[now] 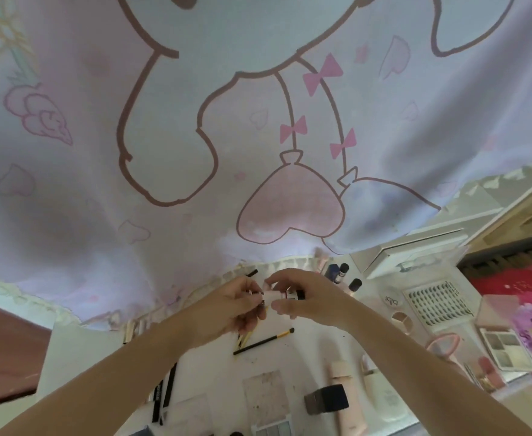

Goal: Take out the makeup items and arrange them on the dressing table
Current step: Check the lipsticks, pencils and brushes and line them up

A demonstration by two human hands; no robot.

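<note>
Head view: small white tube (274,295) between left hand (226,305) and right hand (308,298) grips.

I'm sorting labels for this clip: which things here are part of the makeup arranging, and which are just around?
Part of the job: left hand; right hand; small white tube held between both; makeup brush; eyeshadow palette; pink tube; dressing table.

Just around: cartoon curtain; lash tray.

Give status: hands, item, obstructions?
Left hand and right hand both pinch small white tube above the table. Makeup brush lies below. Nothing blocking.
</note>
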